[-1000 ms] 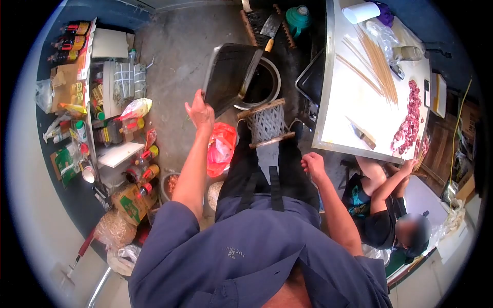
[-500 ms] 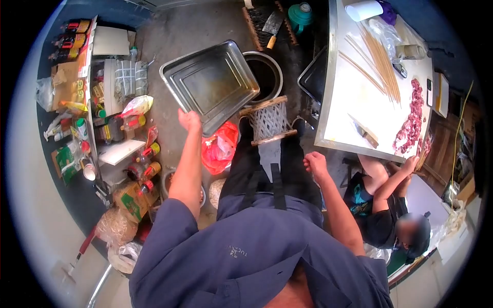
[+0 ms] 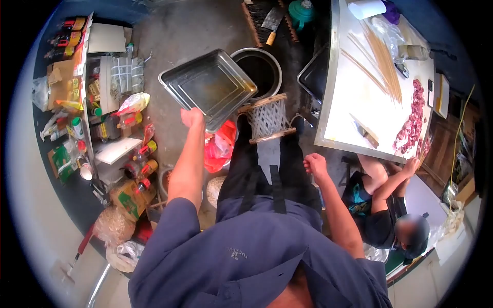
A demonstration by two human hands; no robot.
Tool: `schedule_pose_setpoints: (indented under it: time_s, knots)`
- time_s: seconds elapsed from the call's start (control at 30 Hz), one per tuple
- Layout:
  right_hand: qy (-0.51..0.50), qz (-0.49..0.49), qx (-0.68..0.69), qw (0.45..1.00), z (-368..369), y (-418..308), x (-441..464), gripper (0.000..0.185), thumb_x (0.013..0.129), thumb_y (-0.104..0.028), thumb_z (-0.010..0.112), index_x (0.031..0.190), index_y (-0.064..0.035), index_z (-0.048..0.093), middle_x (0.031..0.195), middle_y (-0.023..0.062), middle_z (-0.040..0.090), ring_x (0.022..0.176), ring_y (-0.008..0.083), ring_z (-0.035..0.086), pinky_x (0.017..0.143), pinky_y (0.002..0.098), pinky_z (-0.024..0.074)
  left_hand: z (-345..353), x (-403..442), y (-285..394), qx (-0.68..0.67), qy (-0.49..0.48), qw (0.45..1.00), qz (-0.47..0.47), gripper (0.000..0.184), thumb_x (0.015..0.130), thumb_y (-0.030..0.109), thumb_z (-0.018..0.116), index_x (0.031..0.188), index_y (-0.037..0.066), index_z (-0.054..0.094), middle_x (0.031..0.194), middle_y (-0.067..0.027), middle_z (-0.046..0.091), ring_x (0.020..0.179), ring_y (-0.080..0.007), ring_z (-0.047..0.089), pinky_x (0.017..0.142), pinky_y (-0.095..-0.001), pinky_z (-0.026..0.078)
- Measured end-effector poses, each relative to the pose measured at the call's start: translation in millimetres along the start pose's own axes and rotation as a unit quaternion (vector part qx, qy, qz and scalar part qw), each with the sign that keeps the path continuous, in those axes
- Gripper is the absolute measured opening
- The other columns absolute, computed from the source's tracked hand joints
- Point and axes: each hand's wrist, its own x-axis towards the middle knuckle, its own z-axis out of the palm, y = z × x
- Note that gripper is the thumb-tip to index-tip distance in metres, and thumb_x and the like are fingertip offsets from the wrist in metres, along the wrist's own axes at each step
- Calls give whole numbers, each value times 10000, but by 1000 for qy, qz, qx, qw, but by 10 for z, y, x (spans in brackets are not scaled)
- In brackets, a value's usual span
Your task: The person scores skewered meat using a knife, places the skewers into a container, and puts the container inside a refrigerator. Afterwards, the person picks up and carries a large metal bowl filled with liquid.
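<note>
My left hand grips the near edge of a rectangular metal tray. Its fingers are partly hidden by the rim. A brownish wet film shows on the tray's bottom, and its right corner overlaps a round metal pot with a dark inside. Closed in a loose fist, my right hand hangs beside my right thigh, with nothing visible in it. A low stool with a woven seat stands between the pot and my legs.
On the right, a white table bears skewer sticks and cut meat; a seated person works at its near edge. A cleaver lies ahead. Red plastic bag is on the floor; shelves with bottles line the left.
The tray has shifted slightly toward me and tilted a little, uncovering more of the pot. My right hand has hardly moved.
</note>
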Motion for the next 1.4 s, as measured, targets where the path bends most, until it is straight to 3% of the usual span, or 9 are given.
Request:
schedule_pose_setpoints:
  time_s: [0.07, 0.23, 0.3, 0.37, 0.47, 0.53, 0.63, 0.9, 1.4]
  knots:
    - [3, 5, 3, 1000, -41, 20, -8, 99, 834, -111, 569, 808, -21, 601, 693, 37, 603, 560, 92, 536, 466, 243, 432, -83, 73, -164, 65, -18, 995, 69, 296, 744, 63, 509, 1021, 11, 601, 983, -200, 660, 936, -363, 633, 847, -415, 466]
    - [7, 2, -1, 1000, -59, 46, 35, 97, 830, -111, 572, 806, -23, 605, 684, 30, 599, 562, 90, 537, 465, 239, 433, -190, 190, -169, 67, -28, 996, 49, 290, 762, 67, 522, 1029, 9, 620, 982, -190, 664, 906, -324, 643, 801, -407, 481]
    - [6, -5, -2, 1000, -48, 29, 21, 99, 830, -113, 572, 806, -23, 604, 684, 29, 599, 559, 90, 536, 463, 239, 433, -203, 227, -227, -40, 2, 995, -88, 249, 803, 67, 536, 1030, 8, 621, 1001, -157, 660, 881, -262, 635, 762, -380, 490]
    - [2, -15, 1, 1000, -9, 15, 14, 100, 830, -114, 573, 805, -23, 604, 684, 28, 599, 556, 90, 535, 462, 238, 434, -309, 253, -419, -230, -26, 965, -121, 221, 850, 82, 550, 1025, -47, 592, 972, -120, 628, 842, -205, 605, 710, -346, 492]
    - [-2, -15, 8, 1000, 37, -21, 9, 103, 830, -116, 572, 805, -22, 604, 680, 26, 596, 556, 89, 535, 461, 234, 436, -493, 371, -767, -246, -7, 954, -173, 229, 788, 18, 554, 997, -75, 574, 904, -123, 608, 808, -210, 591, 663, -368, 493]
    - [1, -13, 4, 1000, 72, -26, 11, 113, 833, -124, 574, 800, -20, 605, 686, 29, 599, 561, 88, 539, 463, 230, 438, -647, 388, -977, -210, -105, 950, -205, 275, 701, -48, 536, 974, -73, 552, 886, -117, 576, 784, -228, 581, 613, -389, 491]
    - [-13, -28, -6, 999, 85, -16, 22, 120, 835, -133, 578, 793, -24, 610, 693, 29, 607, 570, 88, 547, 465, 227, 441, -743, 238, -982, -196, -157, 936, -245, 324, 634, -76, 514, 957, -47, 529, 884, -107, 541, 748, -239, 566, 585, -409, 488]
    - [-1, -34, 18, 999, 75, -109, -48, 121, 835, -141, 592, 789, -32, 615, 696, 25, 614, 569, 86, 552, 472, 224, 446, -453, -541, -296, -337, -321, 864, -190, 399, 609, -105, 496, 993, 3, 513, 879, -84, 548, 778, -242, 565, 669, -380, 502]
    - [49, -20, 88, 995, -413, 489, -95, 160, 816, -172, 580, 793, -19, 619, 711, 51, 616, 601, 122, 568, 500, 264, 463, 862, -1843, 801, -227, -472, 849, -72, 493, 615, -137, 481, 1088, -20, 557, 965, -93, 602, 845, -224, 574, 745, -347, 483]
